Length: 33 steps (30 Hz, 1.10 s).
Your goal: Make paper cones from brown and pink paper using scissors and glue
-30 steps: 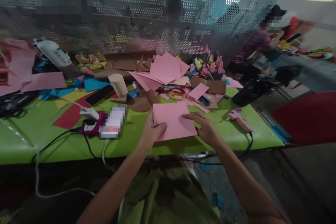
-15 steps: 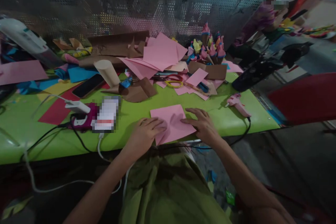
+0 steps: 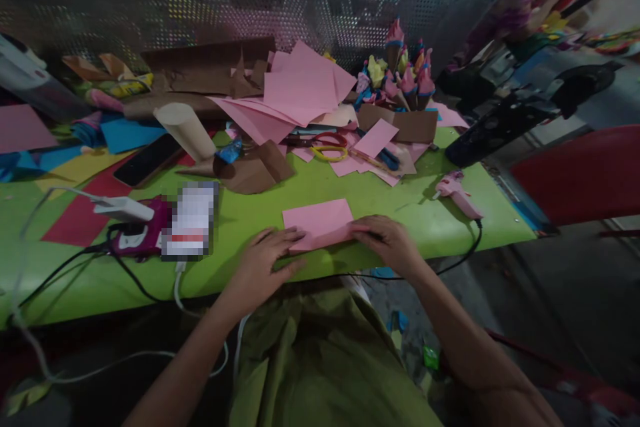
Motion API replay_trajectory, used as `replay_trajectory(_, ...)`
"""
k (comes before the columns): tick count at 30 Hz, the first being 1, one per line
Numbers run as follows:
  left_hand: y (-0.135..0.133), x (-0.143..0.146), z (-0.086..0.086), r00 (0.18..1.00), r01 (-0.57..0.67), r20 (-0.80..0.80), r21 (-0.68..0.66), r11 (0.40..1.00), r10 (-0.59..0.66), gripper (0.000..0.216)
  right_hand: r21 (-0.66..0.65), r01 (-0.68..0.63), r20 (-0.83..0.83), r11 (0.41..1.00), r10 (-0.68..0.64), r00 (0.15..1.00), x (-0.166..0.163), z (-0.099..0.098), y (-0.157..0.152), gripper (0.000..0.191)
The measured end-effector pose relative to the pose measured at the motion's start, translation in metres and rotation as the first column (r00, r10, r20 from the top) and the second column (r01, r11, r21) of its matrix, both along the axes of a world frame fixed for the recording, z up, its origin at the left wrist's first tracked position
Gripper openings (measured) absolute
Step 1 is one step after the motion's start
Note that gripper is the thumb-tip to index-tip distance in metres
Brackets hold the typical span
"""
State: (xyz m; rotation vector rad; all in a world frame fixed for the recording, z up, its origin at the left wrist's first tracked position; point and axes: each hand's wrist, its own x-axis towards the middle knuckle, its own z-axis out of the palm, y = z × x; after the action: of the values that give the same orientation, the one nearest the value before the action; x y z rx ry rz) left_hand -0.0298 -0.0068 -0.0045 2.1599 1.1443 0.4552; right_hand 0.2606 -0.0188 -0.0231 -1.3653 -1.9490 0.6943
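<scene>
A pink sheet of paper [image 3: 323, 221] lies on the green tabletop in front of me, folded over at its near side into a narrow strip. My left hand [image 3: 270, 257] rests at its left end, fingertips flat on the paper and thumb held away. At the right end, my right hand [image 3: 387, 243] pinches the paper's edge between thumb and fingers. Right of that hand lies a pink glue gun [image 3: 459, 195] with a black cord. Beyond the paper are a brown paper piece [image 3: 257, 170] and a small pink card [image 3: 376, 138].
Stacked pink sheets [image 3: 305, 90], scissors with red and yellow handles [image 3: 330, 147] and a cardboard tube [image 3: 185, 130] stand or lie behind. Small pink-tipped paper cones [image 3: 407, 83] are at the back. Left are a phone [image 3: 193, 217], cables and a purple power strip [image 3: 143, 233].
The near part of the pink paper has been folded up, making it narrower. My right hand has gone from spread fingers to a pinch on its edge, while the left thumb has moved off the paper.
</scene>
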Motion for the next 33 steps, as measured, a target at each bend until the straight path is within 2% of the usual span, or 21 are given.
replay_trajectory(2,0.001,0.009,-0.004,0.983,-0.170,0.070,0.011,0.985,0.169,0.029,-0.042,0.085,0.002,0.996,-0.085,0.996,-0.004,0.002,0.003,0.025)
replay_trajectory(5,0.001,0.022,-0.009,0.931,-0.362,0.071,0.045,0.931,0.358,0.024,-0.067,0.187,0.009,0.980,-0.187,0.982,-0.011,0.000,0.009,0.029)
replay_trajectory(9,-0.001,0.032,-0.012,0.862,-0.507,0.084,0.126,0.853,0.500,0.010,-0.034,0.297,-0.008,0.954,-0.298,0.955,-0.020,-0.003,0.015,0.025)
replay_trajectory(13,-0.004,0.033,-0.012,0.863,-0.505,0.097,0.151,0.850,0.495,0.044,-0.009,0.265,-0.010,0.964,-0.265,0.964,-0.023,-0.003,0.017,0.042)
replay_trajectory(17,-0.008,0.031,-0.012,0.908,-0.400,-0.027,0.242,0.884,0.418,0.024,0.043,0.086,-0.002,0.995,-0.086,0.996,-0.019,0.000,0.017,0.028)
replay_trajectory(20,-0.010,0.031,-0.014,0.910,-0.376,-0.068,0.280,0.883,0.409,0.019,0.037,0.004,0.027,0.999,-0.005,1.000,-0.017,0.003,0.017,0.029)
replay_trajectory(33,-0.011,0.031,-0.013,0.904,-0.372,-0.050,0.403,0.836,0.425,0.016,0.001,0.069,0.138,0.998,-0.069,0.988,-0.022,0.004,0.017,0.029)
